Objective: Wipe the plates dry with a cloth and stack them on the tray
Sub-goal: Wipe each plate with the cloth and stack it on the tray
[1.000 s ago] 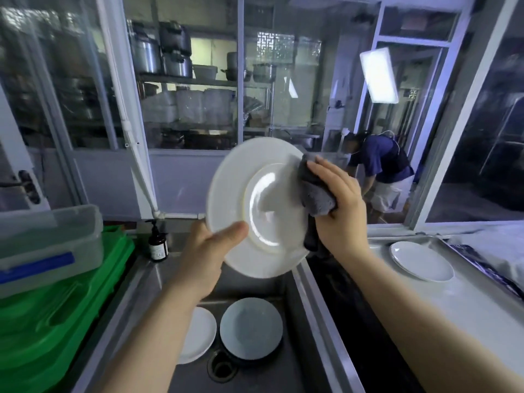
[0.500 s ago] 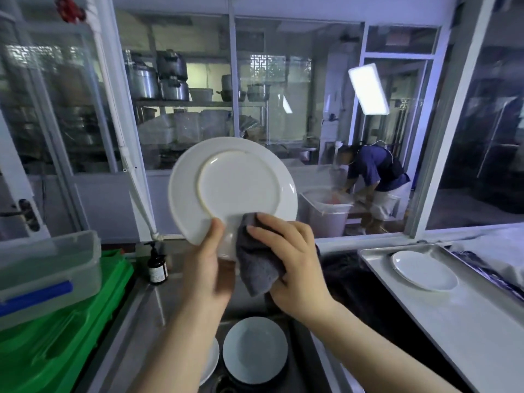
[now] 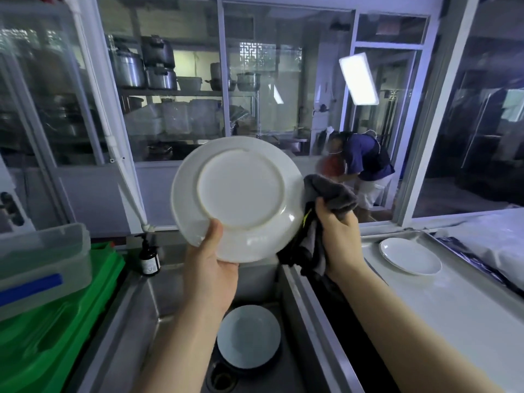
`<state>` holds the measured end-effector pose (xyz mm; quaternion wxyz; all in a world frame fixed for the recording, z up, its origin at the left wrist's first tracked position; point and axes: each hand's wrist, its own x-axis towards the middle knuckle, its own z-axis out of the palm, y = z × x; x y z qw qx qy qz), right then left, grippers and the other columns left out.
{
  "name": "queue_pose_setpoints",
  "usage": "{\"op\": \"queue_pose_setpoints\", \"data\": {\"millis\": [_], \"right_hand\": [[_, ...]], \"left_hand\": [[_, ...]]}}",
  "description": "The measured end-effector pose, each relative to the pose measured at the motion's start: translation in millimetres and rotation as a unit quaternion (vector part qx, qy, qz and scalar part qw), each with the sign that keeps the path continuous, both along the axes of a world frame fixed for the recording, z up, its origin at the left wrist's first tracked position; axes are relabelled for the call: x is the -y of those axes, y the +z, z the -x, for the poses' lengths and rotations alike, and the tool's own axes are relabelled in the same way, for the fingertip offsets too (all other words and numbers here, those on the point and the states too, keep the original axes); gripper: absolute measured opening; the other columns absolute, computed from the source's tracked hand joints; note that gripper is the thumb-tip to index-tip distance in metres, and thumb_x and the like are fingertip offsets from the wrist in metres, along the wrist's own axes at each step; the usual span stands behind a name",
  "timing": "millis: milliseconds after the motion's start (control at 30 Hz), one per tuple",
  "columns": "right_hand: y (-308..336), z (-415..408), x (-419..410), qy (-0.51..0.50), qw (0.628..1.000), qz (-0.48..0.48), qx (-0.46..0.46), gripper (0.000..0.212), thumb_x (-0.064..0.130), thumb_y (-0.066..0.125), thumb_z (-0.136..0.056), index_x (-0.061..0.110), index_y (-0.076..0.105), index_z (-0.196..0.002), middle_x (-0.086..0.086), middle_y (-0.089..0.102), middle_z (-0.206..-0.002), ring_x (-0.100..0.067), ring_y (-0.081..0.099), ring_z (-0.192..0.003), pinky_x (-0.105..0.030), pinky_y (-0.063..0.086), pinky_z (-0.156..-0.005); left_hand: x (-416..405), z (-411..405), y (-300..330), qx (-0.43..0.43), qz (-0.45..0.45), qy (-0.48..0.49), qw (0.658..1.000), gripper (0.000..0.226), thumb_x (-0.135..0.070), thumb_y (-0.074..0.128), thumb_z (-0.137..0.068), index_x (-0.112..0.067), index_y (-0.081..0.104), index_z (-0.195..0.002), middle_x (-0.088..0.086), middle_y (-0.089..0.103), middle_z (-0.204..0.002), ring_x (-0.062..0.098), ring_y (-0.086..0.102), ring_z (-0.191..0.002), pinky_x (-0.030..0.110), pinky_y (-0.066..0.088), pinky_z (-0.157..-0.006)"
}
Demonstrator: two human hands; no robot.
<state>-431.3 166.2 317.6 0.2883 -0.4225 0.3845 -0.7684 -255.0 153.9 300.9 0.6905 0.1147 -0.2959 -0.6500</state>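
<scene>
Behind the left hand (image 3: 211, 268), sink plate (image 3: 249, 336) half-hidden.

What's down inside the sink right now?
One white plate lies flat on the sink floor, beside the drain. The left forearm covers the floor left of it, so any other plate there cannot be seen.

glossy white ceramic plate (image 3: 241, 194), fuzzy grey cloth (image 3: 331, 194), brushed steel sink (image 3: 136, 307)
</scene>
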Motion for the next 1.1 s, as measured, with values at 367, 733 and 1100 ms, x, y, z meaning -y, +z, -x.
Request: {"op": "queue_pose_setpoints", "data": {"millis": [367, 733, 1100], "right_hand": [[-10, -25, -23, 0.252, 0.933, -0.141, 0.215, 0.05, 0.015, 0.066, -0.075, 0.004, 0.06, -0.123, -0.02, 0.068, -0.116, -0.033, 0.066, -0.104, -0.04, 0.057, -0.08], [9, 10, -17, 0.234, 0.96, -0.083, 0.127, 0.032, 0.01, 0.067, -0.072, 0.008, 0.069, -0.103, -0.016, 0.073, -0.091, -0.03, 0.071, -0.078, -0.037, 0.058, -0.062], [12, 16, 12, -0.024, 0.997, -0.078, -0.012, 0.007, 0.026, 0.069, -0.08, 0.03, 0.072, -0.075, 0.009, 0.069, -0.073, -0.01, 0.065, -0.071, -0.039, 0.054, -0.076]], "left_hand": [[-7, 8, -14, 0.036, 0.033, -0.02, 0.999, 0.031, -0.024, 0.076, -0.075, -0.028, 0.075, -0.106, 0.004, 0.071, -0.117, 0.021, 0.067, -0.107, 0.032, 0.058, -0.079], [31, -60, -26, 0.139, -0.044, -0.128, 0.981, 0.062, -0.065, 0.046, -0.076, -0.021, 0.075, -0.108, 0.008, 0.071, -0.113, 0.023, 0.07, -0.097, 0.035, 0.058, -0.076], [36, -64, -1, 0.261, 0.073, -0.021, 0.962, 0.031, -0.018, 0.057, -0.074, -0.02, 0.071, -0.102, 0.004, 0.075, -0.091, 0.017, 0.071, -0.083, 0.029, 0.058, -0.06]]}}
